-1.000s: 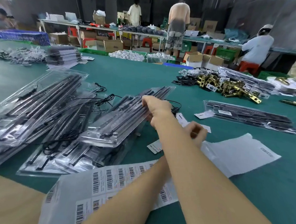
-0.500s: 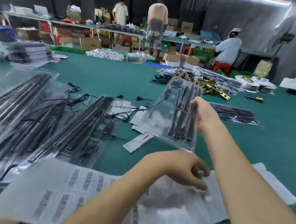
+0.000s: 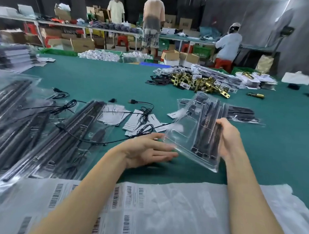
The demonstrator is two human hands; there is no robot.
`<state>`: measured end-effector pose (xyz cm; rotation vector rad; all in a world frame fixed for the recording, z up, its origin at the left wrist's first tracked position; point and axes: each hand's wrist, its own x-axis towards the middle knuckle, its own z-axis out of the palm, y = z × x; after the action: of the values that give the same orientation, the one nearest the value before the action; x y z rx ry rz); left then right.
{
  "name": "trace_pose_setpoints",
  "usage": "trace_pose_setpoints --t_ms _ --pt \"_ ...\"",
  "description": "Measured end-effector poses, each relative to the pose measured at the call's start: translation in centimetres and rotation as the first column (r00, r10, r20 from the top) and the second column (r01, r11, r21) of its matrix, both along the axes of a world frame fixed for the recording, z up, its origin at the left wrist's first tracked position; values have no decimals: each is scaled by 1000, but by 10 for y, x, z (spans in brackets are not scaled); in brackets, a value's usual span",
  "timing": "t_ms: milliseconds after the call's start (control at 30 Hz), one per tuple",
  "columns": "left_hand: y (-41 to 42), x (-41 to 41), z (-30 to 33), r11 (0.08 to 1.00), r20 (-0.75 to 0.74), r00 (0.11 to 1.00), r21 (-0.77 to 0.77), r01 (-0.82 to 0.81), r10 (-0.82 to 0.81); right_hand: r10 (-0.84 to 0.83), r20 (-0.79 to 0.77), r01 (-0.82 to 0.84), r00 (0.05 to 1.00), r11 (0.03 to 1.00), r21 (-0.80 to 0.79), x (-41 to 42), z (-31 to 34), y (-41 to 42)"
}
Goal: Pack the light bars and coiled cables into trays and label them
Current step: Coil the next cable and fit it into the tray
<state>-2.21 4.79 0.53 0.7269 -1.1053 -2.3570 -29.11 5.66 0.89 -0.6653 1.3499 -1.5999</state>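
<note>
Your right hand (image 3: 226,137) grips 1 clear tray (image 3: 196,130) tilted above the bench (image 3: 101,81), light bars inside, seemingly unlabelled; your left hand (image 3: 146,150) lies flat at its corner. Loose cables (image 3: 143,114), label sheets (image 3: 144,205) and left-hand trays (image 3: 46,133) remain

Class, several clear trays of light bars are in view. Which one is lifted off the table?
The clear tray gripped along its right edge by the right hand, tilted above the green table; the left hand is open beside it. The others lie flat.
</note>
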Motion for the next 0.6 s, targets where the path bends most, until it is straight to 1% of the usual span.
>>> trace_pose_setpoints --t_ms 33,67,133,167,200,267,300,333,400,467,500,533,600 --pt "-2 5 1 1000 -32 999 -12 8 -8 3 -12 -3 1000 1000 -18 -2 1 1" --pt "-5 9 2 1000 -68 998 -21 13 -15 10 -63 -10 998 1000 -15 -5 1 1" --pt "-12 15 9 1000 -143 990 -10 -20 19 62 -255 -56 965 998 29 -8 2 3" --pt "-15 14 13 998 -146 987 4 -63 63 111 -302 -106 947 994 31 -6 2 3" --pt "-17 10 15 993 -96 989 -4 -116 115 162 -304 -163 939 986 22 -3 3 2" --pt "-14 -3 17 975 92 976 -115 -189 199 216 -295 -227 931 974 -2 6 7 -3" --pt "-12 -10 16 964 177 958 -182 -193 225 227 -289 -244 930 970 -22 10 9 -5" --pt "-10 -16 14 953 232 942 -240 -186 242 227 -287 -248 931 968 -41 13 10 -9" --pt "-11 -21 9 926 267 927 -340 -165 263 202 -272 -222 941 974 -44 16 9 -13" --pt "-14 -18 7 907 250 931 -392 -153 265 167 -211 -184 963 981 -63 21 6 -14" --pt "-14 -15 7 913 236 942 -385 -134 237 135 -158 -150 978 985 -89 25 5 -15" --pt "-14 -13 7 927 222 959 -365 -85 175 90 -92 -101 992 987 -123 29 3 -16" --pt "-11 -10 10 925 221 974 -377 47 40 -11 41 18 999 983 -182 35 1 -20"
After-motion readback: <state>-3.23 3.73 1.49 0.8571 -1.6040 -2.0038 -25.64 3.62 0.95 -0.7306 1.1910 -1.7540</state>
